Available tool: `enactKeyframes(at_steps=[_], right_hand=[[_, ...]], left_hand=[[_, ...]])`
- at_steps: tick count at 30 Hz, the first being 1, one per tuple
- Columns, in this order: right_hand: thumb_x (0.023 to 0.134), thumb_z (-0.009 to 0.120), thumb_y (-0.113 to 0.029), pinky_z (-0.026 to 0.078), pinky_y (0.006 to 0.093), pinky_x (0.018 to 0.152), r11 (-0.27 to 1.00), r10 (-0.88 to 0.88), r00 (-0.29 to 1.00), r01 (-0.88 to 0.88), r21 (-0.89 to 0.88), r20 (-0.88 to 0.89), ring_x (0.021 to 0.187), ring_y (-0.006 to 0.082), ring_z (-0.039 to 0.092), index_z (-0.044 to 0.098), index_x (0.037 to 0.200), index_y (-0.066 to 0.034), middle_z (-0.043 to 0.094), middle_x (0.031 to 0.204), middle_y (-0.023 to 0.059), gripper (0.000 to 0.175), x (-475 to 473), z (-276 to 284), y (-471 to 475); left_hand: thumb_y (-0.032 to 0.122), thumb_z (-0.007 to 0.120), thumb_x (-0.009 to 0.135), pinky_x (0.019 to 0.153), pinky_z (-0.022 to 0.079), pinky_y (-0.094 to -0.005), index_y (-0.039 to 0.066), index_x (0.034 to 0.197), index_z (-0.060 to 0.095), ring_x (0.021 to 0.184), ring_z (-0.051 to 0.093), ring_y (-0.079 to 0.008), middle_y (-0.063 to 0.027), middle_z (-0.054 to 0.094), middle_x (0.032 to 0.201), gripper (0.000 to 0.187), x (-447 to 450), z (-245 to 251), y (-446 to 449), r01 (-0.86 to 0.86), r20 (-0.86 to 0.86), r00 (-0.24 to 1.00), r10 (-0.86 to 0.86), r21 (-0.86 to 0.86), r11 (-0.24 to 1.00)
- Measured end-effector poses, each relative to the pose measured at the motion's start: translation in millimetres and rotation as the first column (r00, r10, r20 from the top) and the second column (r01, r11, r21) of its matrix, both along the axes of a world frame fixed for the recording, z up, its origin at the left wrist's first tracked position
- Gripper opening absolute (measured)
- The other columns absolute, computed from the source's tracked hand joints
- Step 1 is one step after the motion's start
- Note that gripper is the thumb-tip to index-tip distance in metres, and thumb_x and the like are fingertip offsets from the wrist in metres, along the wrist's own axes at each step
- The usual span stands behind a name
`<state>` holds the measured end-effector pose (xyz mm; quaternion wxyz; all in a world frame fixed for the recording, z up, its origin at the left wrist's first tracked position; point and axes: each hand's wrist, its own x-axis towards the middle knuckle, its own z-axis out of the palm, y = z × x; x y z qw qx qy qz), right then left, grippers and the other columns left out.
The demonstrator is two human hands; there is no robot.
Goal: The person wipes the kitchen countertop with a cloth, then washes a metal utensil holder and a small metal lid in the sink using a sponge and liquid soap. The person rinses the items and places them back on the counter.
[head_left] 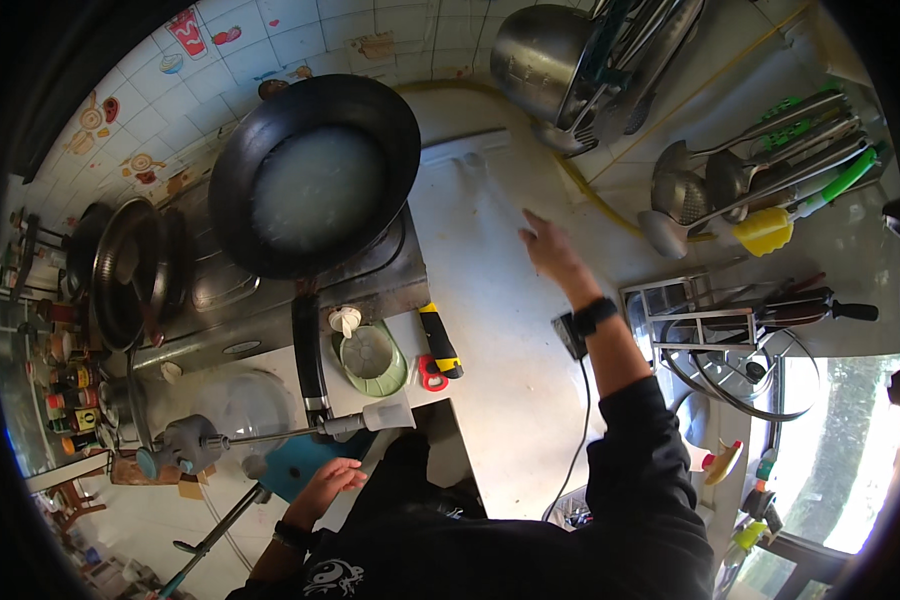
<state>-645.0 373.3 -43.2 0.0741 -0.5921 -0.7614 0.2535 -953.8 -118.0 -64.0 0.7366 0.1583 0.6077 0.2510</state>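
Observation:
My right hand point(553, 249) is stretched out over the white countertop point(495, 360), slightly blurred, with its fingers apart and nothing in them. To its left, a dark wok point(229, 187) with cloudy whitish liquid point(319, 187) inside stands on the gas stove point(412, 274). The wok's black handle point(310, 352) points toward me. My left hand point(331, 480) hangs low in front of my body, its fingers loosely extended, and I see nothing held in it. It is nearest to a blue-green panel point(289, 469) and a grey device with a metal rod point(270, 437).
A yellow-and-black handled tool point(439, 341), a red ring-shaped item point(432, 373) and a green container point(375, 360) sit by the stove's front edge. Ladles and spatulas point(757, 176) hang at right, above a metal rack point(701, 315). Another pan point(127, 277) stands left.

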Motion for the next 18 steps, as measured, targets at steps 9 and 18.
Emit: enactKeyframes(at_steps=[9,18], right_hand=[[0.100,0.044,-0.028,0.043,0.0386,0.043,0.955,0.280,0.952,-0.265,-0.130,0.120,0.051,0.0230,0.057,0.046,0.139,-0.0092,0.058,0.068,0.0120,0.043,-24.1,25.4,90.1],[0.096,0.059,-0.026,0.041,0.0416,0.104,0.970,0.117,0.965,-0.061,-0.235,0.234,0.117,0.0374,0.057,0.047,0.142,-0.0150,0.058,0.124,0.0300,0.049,101.5,96.6,-105.7]], left_hand=[[0.019,0.049,0.101,0.081,0.050,-0.0294,0.004,0.120,0.055,0.091,0.063,-0.0160,-0.0111,0.067,0.106,0.025,-10.6,-9.5,-27.4,-0.105,-0.088,0.991,0.104,0.001,0.995],[0.021,0.052,0.100,0.080,0.049,-0.0271,0.004,0.118,0.056,0.089,0.064,-0.0149,-0.0092,0.067,0.104,0.025,-18.1,-46.1,-36.3,-0.183,-0.024,0.983,0.181,-0.087,0.979]])
